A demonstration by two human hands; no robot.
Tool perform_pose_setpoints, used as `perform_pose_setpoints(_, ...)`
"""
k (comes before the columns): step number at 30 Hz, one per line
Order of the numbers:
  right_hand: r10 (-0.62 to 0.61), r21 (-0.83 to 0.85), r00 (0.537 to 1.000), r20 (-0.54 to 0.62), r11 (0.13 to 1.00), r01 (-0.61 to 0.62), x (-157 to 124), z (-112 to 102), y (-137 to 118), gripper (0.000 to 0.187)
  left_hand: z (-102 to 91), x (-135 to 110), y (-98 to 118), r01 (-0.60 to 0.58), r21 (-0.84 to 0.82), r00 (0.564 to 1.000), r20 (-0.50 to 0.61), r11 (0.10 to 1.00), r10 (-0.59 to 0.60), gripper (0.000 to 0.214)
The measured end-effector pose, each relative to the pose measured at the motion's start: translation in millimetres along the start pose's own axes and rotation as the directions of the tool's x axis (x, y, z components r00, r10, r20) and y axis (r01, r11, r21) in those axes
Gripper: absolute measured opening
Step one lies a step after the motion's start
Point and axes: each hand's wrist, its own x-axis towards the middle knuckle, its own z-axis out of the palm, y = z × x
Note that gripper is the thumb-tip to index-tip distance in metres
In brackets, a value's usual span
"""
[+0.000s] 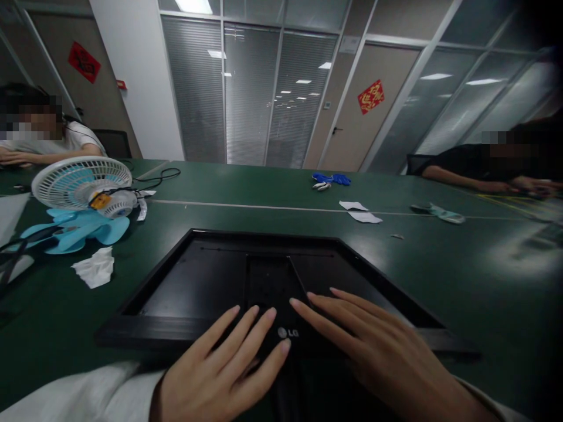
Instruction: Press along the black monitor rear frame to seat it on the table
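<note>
A black LG monitor housing lies flat on the green table in front of me, with a raised rim around a recessed panel and a dark stem running from its near edge toward me. My left hand rests its stretched fingers on the near part of it, just left of the LG logo. On the other side of the logo my right hand lies with fingers extended over the housing. Neither hand grips anything.
To the left are a white fan guard, blue fan blades and a crumpled tissue. Blue gloves and white paper pieces lie farther back on the table. People sit at both sides.
</note>
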Motion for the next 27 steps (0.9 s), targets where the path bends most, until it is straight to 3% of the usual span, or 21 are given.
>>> perform_pose_setpoints(2, -0.015, -0.015, 0.999, -0.038, 1.0, 0.014, -1, 1, 1, 0.054, 2.9, -2, 0, -0.014, -0.006, 1.0, -0.001, 1.0, 0.014, 0.049)
perform_pose_setpoints(6, -0.014, -0.012, 0.998, -0.068, 1.0, 0.013, -6, 6, 8, 0.051, 5.2, -5, 1, -0.049, 0.015, 0.999, 0.003, 0.999, 0.048, 0.05)
perform_pose_setpoints(12, 0.038, -0.022, 0.995, -0.088, 0.999, -0.04, -11, 14, 16, 0.059, 3.9, -11, 7, -0.123, -0.063, 0.972, 0.192, 0.99, 0.133, 0.068)
perform_pose_setpoints(15, 0.081, -0.045, 0.991, -0.108, 0.995, -0.086, -12, 18, 23, 0.063, 7.4, -12, 5, -0.118, -0.18, 0.97, 0.19, 0.977, 0.152, 0.07)
perform_pose_setpoints(18, 0.165, -0.085, 0.979, -0.122, 0.981, -0.176, -17, 21, 36, 0.066, 12.6, -12, 3, -0.001, -0.405, 0.945, 0.299, 0.914, 0.133, 0.072)
perform_pose_setpoints(22, 0.333, -0.194, 0.931, -0.148, 0.914, -0.357, -31, 24, 62, 0.055, 18.6, -11, -1, 0.19, -0.514, 0.894, 0.442, 0.836, 0.068, 0.062)
perform_pose_setpoints(27, 0.567, -0.359, 0.799, -0.201, 0.716, -0.598, -60, 28, 99, 0.044, 19.7, -12, -4, 0.29, -0.54, 0.864, 0.503, 0.79, 0.027, 0.055)
